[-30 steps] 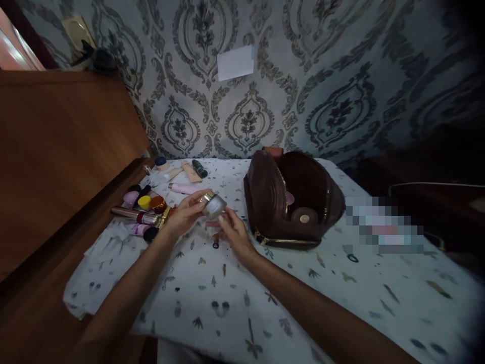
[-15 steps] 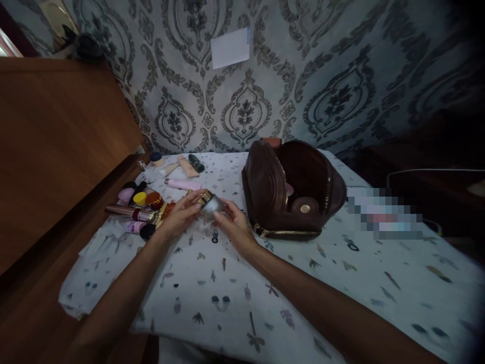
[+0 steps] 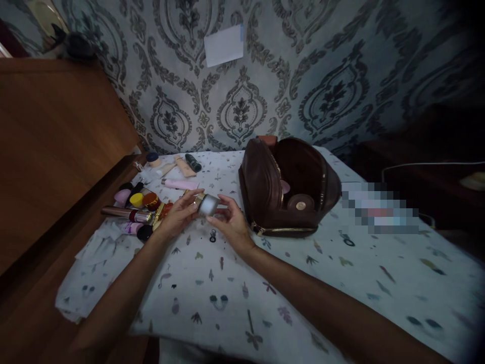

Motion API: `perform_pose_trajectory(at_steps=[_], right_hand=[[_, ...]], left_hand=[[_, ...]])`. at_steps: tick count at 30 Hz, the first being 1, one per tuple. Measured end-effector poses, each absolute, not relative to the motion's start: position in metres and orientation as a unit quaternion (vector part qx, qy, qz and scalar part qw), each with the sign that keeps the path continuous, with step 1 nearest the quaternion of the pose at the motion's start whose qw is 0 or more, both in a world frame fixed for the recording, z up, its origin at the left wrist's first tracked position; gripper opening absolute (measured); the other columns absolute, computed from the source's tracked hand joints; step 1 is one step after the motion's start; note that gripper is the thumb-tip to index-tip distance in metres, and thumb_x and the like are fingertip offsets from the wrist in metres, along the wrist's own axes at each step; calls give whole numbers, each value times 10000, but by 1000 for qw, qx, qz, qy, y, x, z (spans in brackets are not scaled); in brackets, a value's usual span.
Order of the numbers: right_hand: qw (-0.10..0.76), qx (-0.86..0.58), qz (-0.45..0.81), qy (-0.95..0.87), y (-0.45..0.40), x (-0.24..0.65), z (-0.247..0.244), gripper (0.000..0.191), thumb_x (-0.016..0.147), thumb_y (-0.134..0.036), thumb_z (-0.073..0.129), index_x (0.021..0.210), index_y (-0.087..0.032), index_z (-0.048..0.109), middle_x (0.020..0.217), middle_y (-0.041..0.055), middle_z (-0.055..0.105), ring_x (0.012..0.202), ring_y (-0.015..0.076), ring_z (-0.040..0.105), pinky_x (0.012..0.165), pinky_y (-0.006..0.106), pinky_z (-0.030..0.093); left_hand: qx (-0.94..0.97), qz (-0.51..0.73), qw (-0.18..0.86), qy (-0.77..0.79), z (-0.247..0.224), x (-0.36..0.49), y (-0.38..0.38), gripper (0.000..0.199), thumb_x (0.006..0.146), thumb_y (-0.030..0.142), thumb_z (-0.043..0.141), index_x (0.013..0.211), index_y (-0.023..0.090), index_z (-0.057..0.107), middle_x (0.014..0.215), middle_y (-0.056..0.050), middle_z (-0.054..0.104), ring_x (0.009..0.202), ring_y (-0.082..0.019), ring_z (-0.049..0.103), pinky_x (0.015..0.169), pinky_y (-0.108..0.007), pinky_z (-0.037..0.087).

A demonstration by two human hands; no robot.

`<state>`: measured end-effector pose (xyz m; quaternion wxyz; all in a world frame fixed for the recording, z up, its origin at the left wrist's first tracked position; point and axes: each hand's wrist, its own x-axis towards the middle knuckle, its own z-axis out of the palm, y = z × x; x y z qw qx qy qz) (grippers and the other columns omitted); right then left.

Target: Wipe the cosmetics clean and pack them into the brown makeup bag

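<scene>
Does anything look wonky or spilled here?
A little wonky, yes. The white sheet on the wall slants, its right end higher. The white cloth is crumpled at the left. A blocky patch right of the brown bag hides what lies there. The jar is tipped in the left hand. I see nothing spilled.

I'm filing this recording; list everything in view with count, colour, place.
Jar: 1, frosted and gold, centre
Bag: 1, dark brown, right of centre
Pink item: 1, pink, in bag
Tubes: 4, pink, peach, cream, dark green, left back
Blue-lidded jar: 1, beige, back left
Other cosmetics: several, mixed, left
Sheet: 1, patterned white, underneath
Wallpaper: 1, grey patterned, behind
Paper: 1, white, on wallpaper
Wooden panel: 1, brown, left
Dark object: 1, black, atop panel
Pixelated patch: 1, mixed, right
Cable: 1, white, far right
Left hand: 1, bare, gripping jar
Right hand: 1, bare, at jar, contact unclear
</scene>
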<state>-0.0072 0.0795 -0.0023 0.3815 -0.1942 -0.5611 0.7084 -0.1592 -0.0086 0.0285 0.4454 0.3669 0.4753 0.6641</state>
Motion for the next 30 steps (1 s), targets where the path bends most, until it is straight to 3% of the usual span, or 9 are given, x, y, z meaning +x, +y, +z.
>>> perform_pose_trajectory(at_steps=[10, 30], right_hand=[[406, -200, 645, -615, 77, -7, -2, 658, 628, -265, 795, 1230, -257, 531, 1304, 79, 544, 981, 189, 572, 750, 309, 543], [398, -208, 639, -625, 80, -11, -12, 710, 639, -311, 810, 1284, -243, 521, 1257, 100, 572, 1029, 219, 588, 784, 344, 537]], left_hand=[[358, 658, 460, 476, 27, -160, -9, 497, 737, 328, 823, 1209, 262, 679, 1103, -49, 654, 951, -182, 635, 781, -270, 541], [365, 656, 441, 492, 26, -160, -10, 483, 721, 341, 829, 1181, 275, 693, 1151, -50, 623, 955, -180, 608, 736, -250, 533]])
